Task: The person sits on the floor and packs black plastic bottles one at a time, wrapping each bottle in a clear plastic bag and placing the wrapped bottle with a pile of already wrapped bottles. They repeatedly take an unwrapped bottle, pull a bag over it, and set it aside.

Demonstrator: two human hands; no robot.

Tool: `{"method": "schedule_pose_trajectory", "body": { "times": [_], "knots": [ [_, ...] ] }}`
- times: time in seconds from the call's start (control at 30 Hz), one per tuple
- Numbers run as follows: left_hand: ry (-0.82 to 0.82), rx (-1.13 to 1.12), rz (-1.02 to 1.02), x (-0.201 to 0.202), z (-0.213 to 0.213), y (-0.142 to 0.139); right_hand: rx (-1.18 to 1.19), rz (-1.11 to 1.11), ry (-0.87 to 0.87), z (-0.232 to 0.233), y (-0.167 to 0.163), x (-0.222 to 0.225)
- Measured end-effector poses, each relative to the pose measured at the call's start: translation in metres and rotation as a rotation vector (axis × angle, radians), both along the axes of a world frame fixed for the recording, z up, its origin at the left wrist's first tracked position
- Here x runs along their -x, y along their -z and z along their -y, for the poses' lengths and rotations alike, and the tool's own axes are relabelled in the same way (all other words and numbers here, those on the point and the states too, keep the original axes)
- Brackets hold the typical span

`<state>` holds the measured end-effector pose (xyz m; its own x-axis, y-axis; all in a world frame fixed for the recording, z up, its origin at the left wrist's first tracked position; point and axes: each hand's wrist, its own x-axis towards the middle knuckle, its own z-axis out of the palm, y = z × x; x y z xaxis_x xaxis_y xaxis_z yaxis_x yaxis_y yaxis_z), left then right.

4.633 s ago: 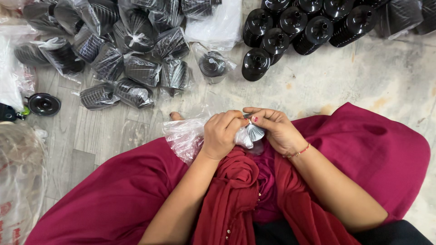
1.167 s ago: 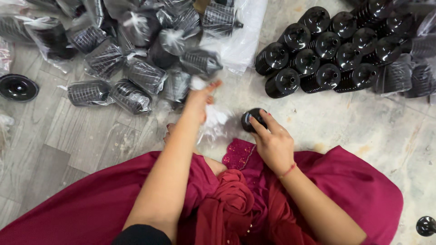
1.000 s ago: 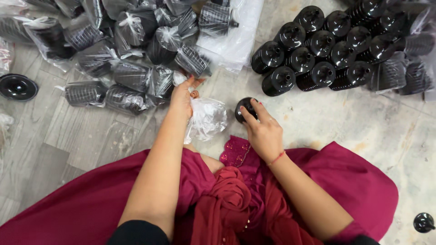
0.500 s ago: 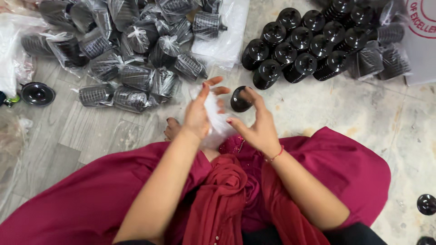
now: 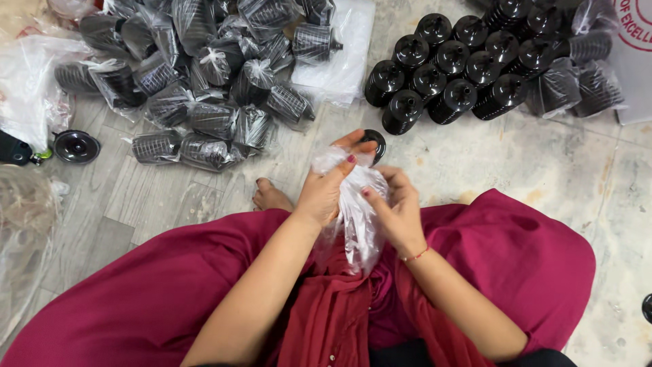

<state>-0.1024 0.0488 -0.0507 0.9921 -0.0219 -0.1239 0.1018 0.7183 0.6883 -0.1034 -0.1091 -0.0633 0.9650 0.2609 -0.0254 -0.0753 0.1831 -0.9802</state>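
Observation:
My left hand (image 5: pixel 324 191) grips the top of a thin clear plastic bag (image 5: pixel 360 224) that hangs down over my lap. My right hand (image 5: pixel 397 207) holds the same bag from the other side. A black round ribbed part (image 5: pixel 374 141) pokes out above the bag's mouth, against my left fingertips. Both hands are raised above my red clothing, in front of my crossed legs.
A heap of bagged black ribbed parts (image 5: pixel 210 102) lies at the upper left. Unbagged black parts (image 5: pixel 462 75) stand in rows at the upper right. A loose black disc (image 5: pixel 76 146) and clear bags (image 5: pixel 27 95) lie at the left. My bare foot (image 5: pixel 270 197) rests on the floor.
My left hand left the bagged heap and came back with an empty clear bag. My right hand picked up a black part, and both hands now meet at the bag.

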Motion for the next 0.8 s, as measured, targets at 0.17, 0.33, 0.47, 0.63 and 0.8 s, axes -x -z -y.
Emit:
{"method": "schedule_pose_trajectory", "body": {
  "times": [0.17,0.33,0.47,0.63,0.8],
  "knots": [
    [0.061,-0.137,-0.049,0.004,0.006,0.012,-0.046,-0.116,0.041,0.013,0.001,-0.028],
    [-0.051,-0.182,-0.216,0.004,0.005,0.021,-0.316,-0.204,0.042,0.033,0.013,-0.043],
    [-0.095,-0.061,-0.252,0.007,0.004,0.026,-0.231,-0.343,0.058,0.040,0.021,-0.048],
    [-0.162,-0.162,-0.280,0.008,0.001,0.033,-0.338,-0.310,-0.023,0.051,0.028,-0.054],
    [-0.096,-0.114,-0.222,0.007,0.000,0.036,-0.476,-0.488,-0.098,0.054,0.032,-0.054]
  ]
}}
